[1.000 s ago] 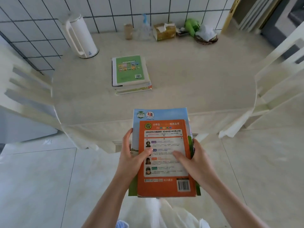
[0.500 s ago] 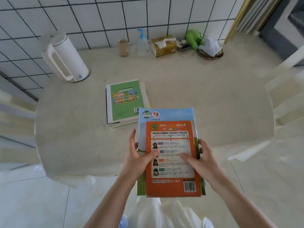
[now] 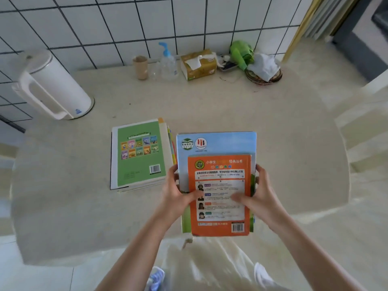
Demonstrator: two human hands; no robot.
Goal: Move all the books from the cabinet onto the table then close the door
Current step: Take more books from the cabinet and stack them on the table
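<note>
The table (image 3: 273, 127) is filling most of the view, pale and round-edged, sitting up against the white tiled wall (image 3: 126, 24). A chair back (image 3: 365, 131) is showing at its right edge. The white kettle (image 3: 52, 89) is standing at the far left of the tabletop, tall, handle facing the camera. Now to the books: a stack with a green cover on top (image 3: 140, 154) is lying flat near the middle of the table, barcode toward the person. Just to its right, the person is holding a second stack over the near part of the table, a larger blue-covered book (image 3: 216, 143) underneath and a smaller orange book (image 3: 220, 196) on top; whether it is touching the tabletop, I cannot tell. The left hand (image 3: 178, 194) is gripping the stack's left edge, thumb lying across the orange cover. The right hand (image 3: 260, 196) is gripping the right edge, thumb also on top, fingers curling round the side. Along the wall, smaller items are lining up: a tissue box (image 3: 199, 65), a woven basket with a crumpled white wrapper (image 3: 264, 72), a green bundle (image 3: 241, 52) beside it, a clear pump bottle with a blue top (image 3: 168, 64), and a brown cardboard tube (image 3: 140, 67).
</note>
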